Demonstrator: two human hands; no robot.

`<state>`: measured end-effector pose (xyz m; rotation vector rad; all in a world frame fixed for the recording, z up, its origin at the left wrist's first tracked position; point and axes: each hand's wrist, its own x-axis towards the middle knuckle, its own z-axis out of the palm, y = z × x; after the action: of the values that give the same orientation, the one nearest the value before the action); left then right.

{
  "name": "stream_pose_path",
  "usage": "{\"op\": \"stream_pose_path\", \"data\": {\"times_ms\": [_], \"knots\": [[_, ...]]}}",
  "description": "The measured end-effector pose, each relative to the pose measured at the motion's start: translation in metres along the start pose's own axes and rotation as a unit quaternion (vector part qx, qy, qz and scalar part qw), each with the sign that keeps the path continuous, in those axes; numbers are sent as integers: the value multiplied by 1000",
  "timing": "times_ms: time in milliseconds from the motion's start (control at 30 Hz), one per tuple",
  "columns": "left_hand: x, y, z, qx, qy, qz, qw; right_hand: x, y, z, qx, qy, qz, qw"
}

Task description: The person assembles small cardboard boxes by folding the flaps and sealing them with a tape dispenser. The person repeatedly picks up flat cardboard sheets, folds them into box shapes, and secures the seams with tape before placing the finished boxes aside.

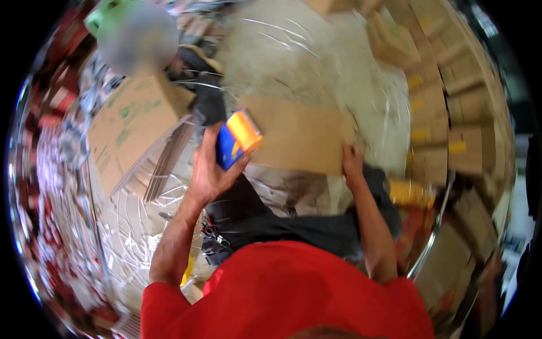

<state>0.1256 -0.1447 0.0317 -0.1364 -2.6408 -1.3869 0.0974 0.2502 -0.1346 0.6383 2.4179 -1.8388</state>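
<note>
My left hand (pixel 210 169) is wrapped round a small blue-and-orange block-shaped thing (pixel 228 148); its orange end looks glossy and its exact kind does not show. It is held just above the left end of a flat brown cardboard piece (pixel 302 135), which lies across in front of my legs. At that cardboard's right edge, my right hand (pixel 353 161) has its fingers closed on the border. Whether the cardboard is a single sheet or a folded carton is hard to tell.
To the left stands a large carton (pixel 132 121) with green marks, beside a stack of flat cardboard (pixel 169 161). White straps (pixel 135 226) litter the floor. Another person (pixel 138 39) is at the upper left. Stacked cartons (pixel 429 113) line the right, near a yellow roll (pixel 412 193).
</note>
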Motion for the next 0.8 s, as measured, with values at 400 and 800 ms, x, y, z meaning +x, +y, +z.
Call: {"op": "stream_pose_path", "data": {"times_ms": [400,800], "knots": [[95,42,149,15,-294,271,917,-21,-12,13,95,27,-33,995],[94,44,149,77,-336,200,917,-20,-25,6,-187,320,-323,871]]}}
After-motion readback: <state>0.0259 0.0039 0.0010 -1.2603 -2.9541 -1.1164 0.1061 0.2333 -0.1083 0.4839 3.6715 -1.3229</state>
